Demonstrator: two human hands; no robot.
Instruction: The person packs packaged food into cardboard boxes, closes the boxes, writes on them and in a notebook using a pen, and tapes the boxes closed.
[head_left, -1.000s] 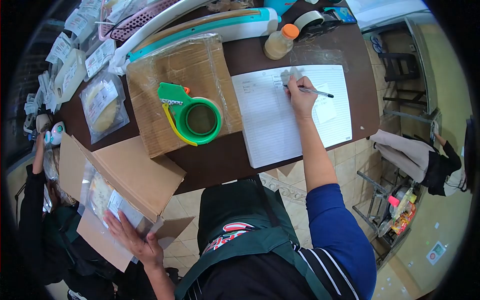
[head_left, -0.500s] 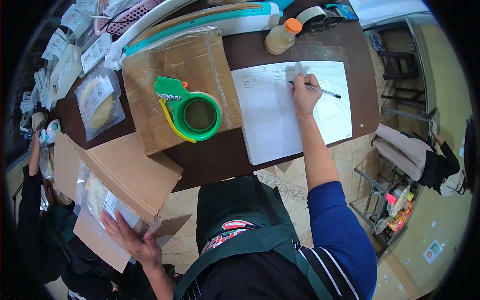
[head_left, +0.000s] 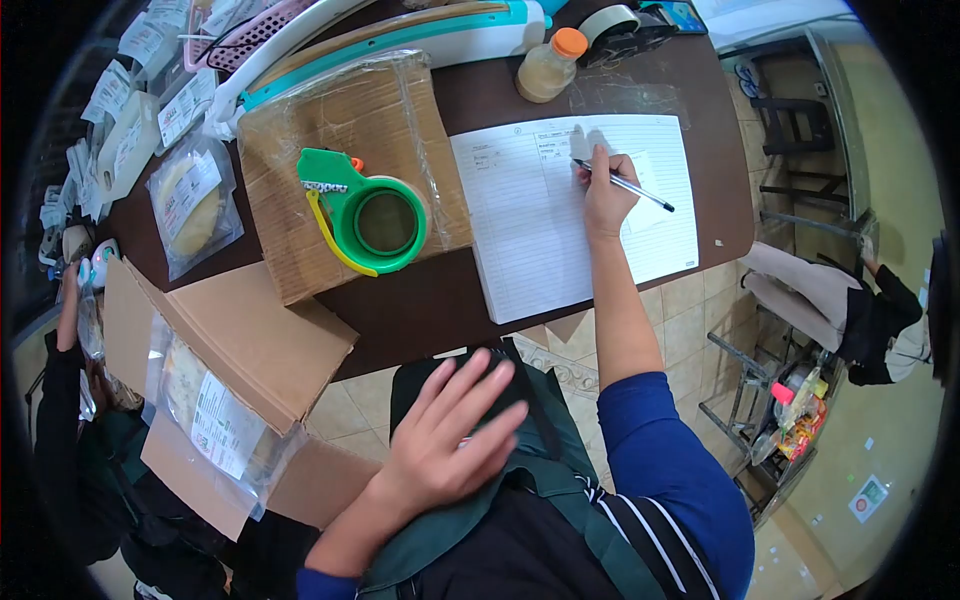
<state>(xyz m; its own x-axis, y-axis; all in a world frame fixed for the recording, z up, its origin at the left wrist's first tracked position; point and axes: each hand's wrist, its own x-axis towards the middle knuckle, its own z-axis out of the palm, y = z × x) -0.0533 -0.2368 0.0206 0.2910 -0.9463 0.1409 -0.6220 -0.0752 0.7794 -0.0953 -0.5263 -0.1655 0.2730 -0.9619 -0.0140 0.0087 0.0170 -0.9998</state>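
My right hand (head_left: 610, 197) grips a pen (head_left: 640, 190), its tip at the written lines on the open notebook (head_left: 530, 245). A few handwritten entries show near the top of the pages. My left hand (head_left: 452, 432) is in the air in front of my green apron (head_left: 550, 420), fingers spread and slightly blurred, holding nothing. Left of it, an open cardboard box (head_left: 265, 345) holds a clear plastic package (head_left: 190, 385) with a white printed label (head_left: 226, 425).
A green tape dispenser (head_left: 345, 225) lies on a flat cardboard box (head_left: 270, 180). Behind the notebook stands an orange-capped bottle (head_left: 548, 75). A labelled bag (head_left: 192, 210) lies at left, near a teal-and-white sealer (head_left: 440, 40). Other people are at both sides.
My left hand has left the labelled package in the open box and moved right, in front of my apron. My right hand still holds the pen over the notebook, slightly lower on the page.
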